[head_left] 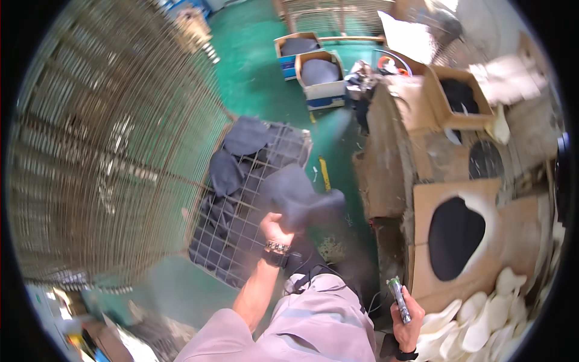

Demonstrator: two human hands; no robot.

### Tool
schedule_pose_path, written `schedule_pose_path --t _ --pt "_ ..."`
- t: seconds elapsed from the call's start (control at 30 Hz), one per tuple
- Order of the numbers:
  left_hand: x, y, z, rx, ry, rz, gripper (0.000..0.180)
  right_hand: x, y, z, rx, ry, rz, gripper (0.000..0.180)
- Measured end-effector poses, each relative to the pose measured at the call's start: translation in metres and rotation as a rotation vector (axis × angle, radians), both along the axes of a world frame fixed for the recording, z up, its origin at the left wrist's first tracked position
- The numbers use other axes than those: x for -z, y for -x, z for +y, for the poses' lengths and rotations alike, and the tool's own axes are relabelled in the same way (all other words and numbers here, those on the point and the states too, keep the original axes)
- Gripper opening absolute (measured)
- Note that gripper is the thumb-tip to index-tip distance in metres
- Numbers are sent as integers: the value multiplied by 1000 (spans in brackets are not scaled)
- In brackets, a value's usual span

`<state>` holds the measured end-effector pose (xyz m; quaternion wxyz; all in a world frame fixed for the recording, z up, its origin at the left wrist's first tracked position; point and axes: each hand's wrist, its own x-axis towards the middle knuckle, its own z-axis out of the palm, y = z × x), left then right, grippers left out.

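My left hand is closed on the edge of a floppy dark-grey sheet piece, which hangs over a wire-mesh rack. The piece is slightly blurred. More grey pieces lie on and under the rack's grid, beyond and left of that hand. At the lower right, my right hand grips a slim silver cylindrical tool with a greenish tip; its exact kind is unclear. On the bench beside it, a black rounded piece lies flat on cardboard with a whitish patch around it.
Cream, foot-shaped pieces are heaped at the bench's near right. A cardboard box with dark contents stands farther back. Two boxes of grey pieces sit on the green floor. A tall wire rack fills the left side.
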<state>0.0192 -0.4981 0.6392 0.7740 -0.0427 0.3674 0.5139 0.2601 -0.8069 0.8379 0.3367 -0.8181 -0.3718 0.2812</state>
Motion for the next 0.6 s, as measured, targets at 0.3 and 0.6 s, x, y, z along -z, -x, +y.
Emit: schedule_pose_path --t 0.3,0.6 --pt "97 221 103 -515 168 203 23 20 92 178 -291 235 47 46" --pt "245 433 202 -888 131 230 46 75 163 305 -432 429 29 49"
